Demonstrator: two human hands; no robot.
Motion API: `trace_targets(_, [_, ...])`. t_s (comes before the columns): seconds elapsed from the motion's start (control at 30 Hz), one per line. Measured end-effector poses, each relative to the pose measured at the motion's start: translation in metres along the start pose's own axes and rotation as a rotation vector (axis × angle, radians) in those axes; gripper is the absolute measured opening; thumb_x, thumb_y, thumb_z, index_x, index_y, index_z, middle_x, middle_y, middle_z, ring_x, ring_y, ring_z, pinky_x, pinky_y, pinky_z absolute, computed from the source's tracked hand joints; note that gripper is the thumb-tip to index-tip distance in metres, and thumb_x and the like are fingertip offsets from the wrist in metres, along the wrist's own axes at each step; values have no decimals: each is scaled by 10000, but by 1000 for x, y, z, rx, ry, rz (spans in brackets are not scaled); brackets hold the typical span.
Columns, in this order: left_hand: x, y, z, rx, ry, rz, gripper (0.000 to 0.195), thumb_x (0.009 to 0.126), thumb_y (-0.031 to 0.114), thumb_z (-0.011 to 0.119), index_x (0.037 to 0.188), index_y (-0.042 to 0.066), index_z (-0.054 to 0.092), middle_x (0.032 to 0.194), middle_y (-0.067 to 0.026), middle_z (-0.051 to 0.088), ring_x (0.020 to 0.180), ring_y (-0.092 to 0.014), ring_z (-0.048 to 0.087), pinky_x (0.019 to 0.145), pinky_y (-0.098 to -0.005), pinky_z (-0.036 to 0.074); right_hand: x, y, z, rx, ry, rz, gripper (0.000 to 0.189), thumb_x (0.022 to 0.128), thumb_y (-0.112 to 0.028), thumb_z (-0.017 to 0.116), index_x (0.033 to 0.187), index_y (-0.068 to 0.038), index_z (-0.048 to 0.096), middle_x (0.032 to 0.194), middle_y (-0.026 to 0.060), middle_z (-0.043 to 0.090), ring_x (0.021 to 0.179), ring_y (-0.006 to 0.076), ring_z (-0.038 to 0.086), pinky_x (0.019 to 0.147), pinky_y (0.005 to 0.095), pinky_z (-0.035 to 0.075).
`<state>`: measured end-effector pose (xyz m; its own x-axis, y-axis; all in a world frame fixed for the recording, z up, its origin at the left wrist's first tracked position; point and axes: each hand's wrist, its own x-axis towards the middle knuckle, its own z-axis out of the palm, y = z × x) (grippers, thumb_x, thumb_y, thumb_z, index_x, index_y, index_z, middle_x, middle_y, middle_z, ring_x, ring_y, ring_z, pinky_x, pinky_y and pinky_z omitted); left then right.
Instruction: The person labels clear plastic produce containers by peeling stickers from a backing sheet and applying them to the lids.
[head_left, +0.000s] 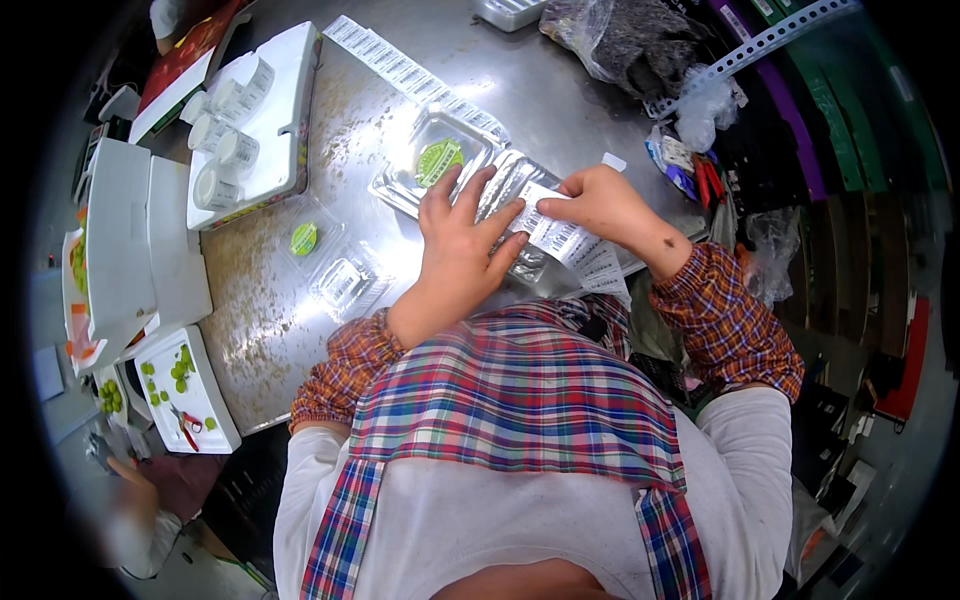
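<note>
Fingers spread, my left hand (466, 244) lies across the open clear plastic clamshell box (405, 176), with its thumb and index finger at the edge of a label strip. The box bears a round green sticker (439, 163). My right hand (611, 211) pinches the strip of white barcode labels (559, 234) between thumb and index finger over the box's ridged part. The strip's lower end hangs toward the apron. A longer label strip (405, 71) stretches behind the box. To the left, another clear clamshell (330, 262) bears a green sticker and a barcode label.
Several white cups (238, 150) stand on a white foam lid (289, 161) at the left. Below, a white tray (225, 420) holds green grapes and red-handled scissors (185, 429). Plastic bags (622, 41) lie at the back right. Another person (139, 517) is at the lower left.
</note>
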<state>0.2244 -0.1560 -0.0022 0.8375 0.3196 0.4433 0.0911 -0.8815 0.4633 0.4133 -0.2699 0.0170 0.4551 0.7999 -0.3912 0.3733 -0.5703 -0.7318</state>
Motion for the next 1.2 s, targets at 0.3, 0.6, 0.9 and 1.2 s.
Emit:
trace_targets(0.3, [2, 2, 1, 45, -46, 41, 336, 795, 256, 702, 1113, 147, 687, 1314, -156, 496, 1266, -432, 365, 1013, -617, 276, -33, 44, -24, 410, -187, 18, 257, 884, -242, 686, 854, 12, 668, 749, -6, 643, 676, 53, 567, 616, 221, 446])
trace_targets(0.6, [-1, 5, 6, 11, -80, 43, 357, 808, 245, 687, 1154, 159, 670, 1281, -132, 526, 1232, -409, 405, 1036, -586, 267, -50, 36, -10, 609, -86, 6, 331, 909, -210, 648, 1132, 28, 592, 909, 61, 673, 797, 94, 616, 707, 230, 478])
trace_targets(0.9, [-6, 3, 13, -15, -57, 17, 355, 820, 247, 680, 1167, 172, 673, 1274, -131, 539, 1234, -396, 409, 1059, -576, 250, -25, 18, -16, 454, -156, -28, 477, 794, -130, 735, 1179, 96, 567, 1006, 157, 686, 846, 150, 653, 738, 263, 510])
trace_targets(1.2, [-5, 6, 10, 15, -56, 17, 365, 814, 245, 692, 1168, 158, 674, 1273, -126, 556, 1211, -387, 425, 1028, -497, 321, -49, 38, -33, 399, -157, 88, 480, 817, -227, 753, 1109, 106, 569, 946, 138, 666, 822, 154, 635, 713, 257, 493])
